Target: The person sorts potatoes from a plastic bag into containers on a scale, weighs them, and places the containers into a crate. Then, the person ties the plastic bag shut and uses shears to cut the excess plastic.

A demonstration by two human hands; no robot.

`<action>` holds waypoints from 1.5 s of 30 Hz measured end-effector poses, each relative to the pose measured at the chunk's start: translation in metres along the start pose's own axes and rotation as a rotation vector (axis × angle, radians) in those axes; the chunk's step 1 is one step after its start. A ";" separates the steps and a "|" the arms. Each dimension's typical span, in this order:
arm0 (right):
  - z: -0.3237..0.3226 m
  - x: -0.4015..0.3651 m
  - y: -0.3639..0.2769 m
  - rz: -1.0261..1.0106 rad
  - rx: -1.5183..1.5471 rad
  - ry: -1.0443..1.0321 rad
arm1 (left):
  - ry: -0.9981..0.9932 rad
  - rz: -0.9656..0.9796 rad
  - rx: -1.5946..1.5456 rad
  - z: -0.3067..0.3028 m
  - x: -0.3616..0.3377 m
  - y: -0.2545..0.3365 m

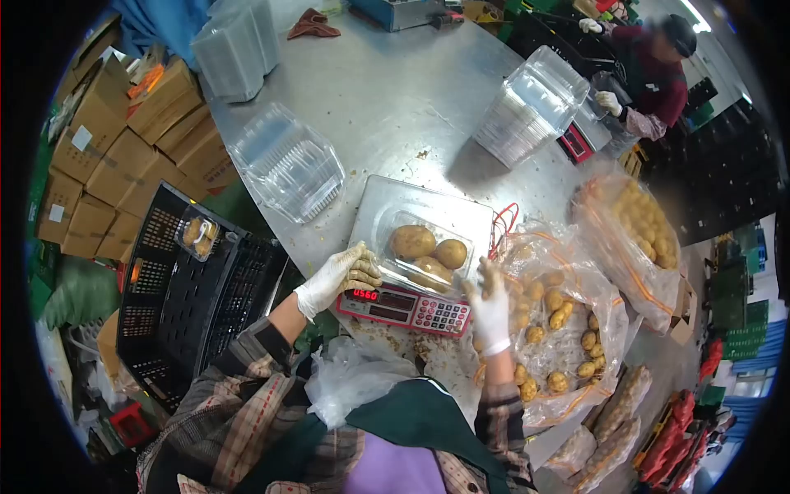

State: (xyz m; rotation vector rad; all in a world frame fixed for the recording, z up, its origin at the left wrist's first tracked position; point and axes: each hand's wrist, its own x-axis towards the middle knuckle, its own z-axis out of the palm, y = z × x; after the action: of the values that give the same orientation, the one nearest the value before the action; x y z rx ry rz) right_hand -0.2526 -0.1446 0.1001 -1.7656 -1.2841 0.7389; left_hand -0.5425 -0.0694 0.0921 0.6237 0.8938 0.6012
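A clear plastic box (395,267) with three potatoes (413,241) in it rests on the metal plate (374,193) of a digital scale. The scale's red front panel (403,311) shows a lit reading that looks like 0560. My left hand (337,281), in a white glove with soiled fingertips, is at the box's left side, fingers apart near its corner. On the other side, my gloved right hand (490,309) has its fingers spread beside the box's right edge. Whether either hand touches the box is hard to tell.
An open plastic bag of potatoes (535,333) lies right of the scale, a fuller bag (638,222) beyond. Stacked clear boxes (527,111) and more clear boxes (288,165) stand on the table. A black crate (177,296) holds one packed box. Another person (658,82) works at far right.
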 end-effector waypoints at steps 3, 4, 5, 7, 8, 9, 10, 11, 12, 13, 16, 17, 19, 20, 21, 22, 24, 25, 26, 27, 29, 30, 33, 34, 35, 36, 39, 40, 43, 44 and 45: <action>0.008 -0.025 0.025 0.263 0.203 -0.134 | 0.016 0.000 0.114 0.001 0.003 0.000; 0.011 -0.029 0.028 0.300 0.302 -0.114 | 0.009 0.009 0.115 -0.005 0.008 -0.007; 0.015 -0.031 0.029 0.336 0.402 -0.094 | 0.003 0.018 0.117 -0.008 0.011 -0.010; 0.018 -0.032 0.025 0.414 0.549 -0.065 | 0.047 -0.010 0.089 -0.004 0.013 -0.010; 0.018 -0.032 0.021 0.455 0.594 -0.059 | 0.070 -0.021 0.072 0.000 0.014 -0.010; 0.021 -0.029 0.017 0.495 0.639 -0.060 | 0.072 -0.020 0.057 0.002 0.016 -0.011; 0.026 -0.028 0.027 0.434 0.586 -0.030 | 0.081 -0.017 0.042 0.002 0.019 -0.013; 0.032 -0.026 0.038 0.369 0.539 -0.010 | 0.101 -0.007 0.027 0.000 0.021 -0.015; 0.030 -0.024 0.028 0.340 0.411 -0.028 | 0.072 0.008 0.008 -0.004 0.025 -0.020; 0.035 -0.025 0.032 0.272 0.479 0.012 | 0.115 0.048 0.102 -0.003 0.027 -0.022; 0.039 -0.027 0.010 0.096 0.427 0.027 | 0.075 0.184 -0.100 -0.005 0.019 -0.026; 0.038 -0.030 0.010 0.098 0.424 -0.076 | 0.013 0.201 -0.266 -0.006 0.005 -0.018; 0.049 -0.043 -0.066 0.141 0.460 -0.159 | 0.009 0.302 -0.617 -0.004 -0.021 -0.004; 0.059 -0.046 -0.087 0.099 0.492 -0.241 | 0.028 0.293 -0.668 -0.004 -0.031 0.004; 0.070 -0.049 -0.104 0.061 0.523 -0.317 | 0.043 0.279 -0.719 -0.003 -0.040 0.011; 0.081 -0.053 -0.116 0.027 0.551 -0.389 | 0.056 0.260 -0.772 -0.005 -0.049 0.014; 0.103 -0.053 -0.125 -0.163 0.366 -0.560 | 0.078 0.310 -0.805 -0.018 -0.071 0.024; 0.112 -0.049 -0.130 -0.305 0.239 -0.650 | 0.088 0.334 -0.822 -0.030 -0.082 0.030; 0.117 -0.048 -0.145 -0.335 0.311 -0.694 | 0.158 0.513 -0.711 -0.049 -0.096 0.037; 0.121 -0.045 -0.142 -0.273 0.323 -0.680 | 0.273 0.635 -0.662 -0.067 -0.113 0.046; 0.119 -0.038 -0.121 -0.150 0.341 -0.653 | 0.505 0.726 -0.560 -0.137 -0.144 0.048; 0.112 -0.037 -0.118 -0.020 0.350 -0.609 | 0.710 0.862 -0.391 -0.163 -0.159 0.050; 0.091 -0.036 -0.078 0.170 0.349 -0.441 | 1.136 0.902 -0.279 -0.267 -0.192 0.028; 0.082 -0.036 -0.062 0.115 0.280 -0.410 | 1.149 0.892 -0.340 -0.306 -0.201 0.012; 0.074 -0.038 -0.045 0.094 0.280 -0.388 | 1.214 0.805 -0.388 -0.331 -0.211 0.002; 0.064 -0.039 -0.015 0.125 0.261 -0.353 | 1.233 0.781 -0.432 -0.366 -0.216 -0.013; 0.054 -0.036 0.023 0.191 0.251 -0.314 | 1.229 0.735 -0.459 -0.460 -0.219 -0.054; 0.049 -0.040 0.027 0.210 0.253 -0.302 | 1.262 0.672 -0.404 -0.485 -0.212 -0.065; 0.047 -0.051 0.004 0.151 0.166 -0.283 | 1.599 0.117 0.213 -0.525 -0.179 -0.058; 0.046 -0.053 0.005 0.185 0.147 -0.271 | 1.780 -0.013 0.408 -0.516 -0.158 -0.046; 0.046 -0.057 0.007 0.201 0.166 -0.260 | 1.952 -0.135 0.619 -0.473 -0.148 -0.013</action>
State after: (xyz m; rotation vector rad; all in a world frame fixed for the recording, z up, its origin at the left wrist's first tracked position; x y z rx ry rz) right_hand -0.3047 -0.1877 0.0709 -1.7193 -1.1813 1.1871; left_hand -1.0118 -0.0692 -0.0667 0.3363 2.9983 0.7129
